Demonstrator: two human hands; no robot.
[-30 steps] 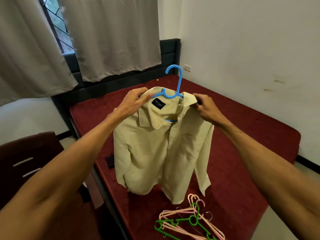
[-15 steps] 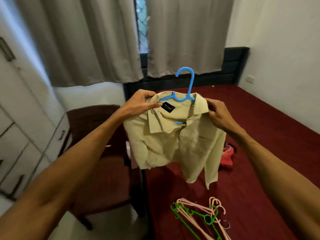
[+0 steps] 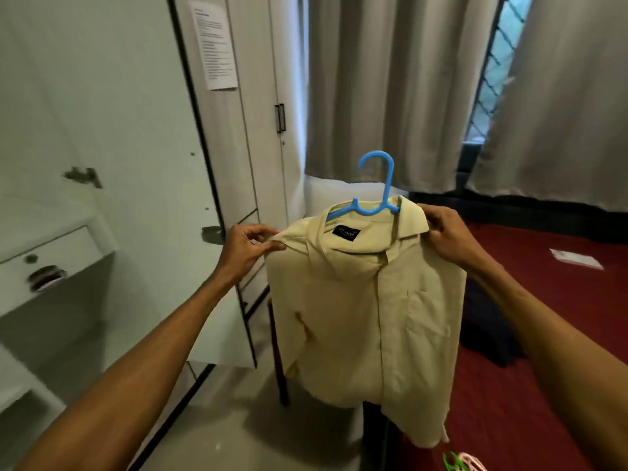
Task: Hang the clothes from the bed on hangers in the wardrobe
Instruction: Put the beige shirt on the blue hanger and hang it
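A pale yellow shirt hangs on a blue plastic hanger that I hold up in front of me. My left hand pinches the shirt's left shoulder. My right hand grips the right shoulder beside the collar. The hanger's hook sticks up above the collar. The white wardrobe stands behind to the left, its doors closed, with a black handle. The dark red bed lies to the right, with a dark garment on it.
A white desk with a drawer stands at the left. An open white door panel lies between desk and wardrobe. Grey curtains cover the window behind. Green and pink hangers lie at the bed's near edge. A chair is partly hidden behind the shirt.
My view has swung left from the bed toward the wardrobe, and the shirt on its hanger has come along in both hands. The grips on the shoulders are unchanged.
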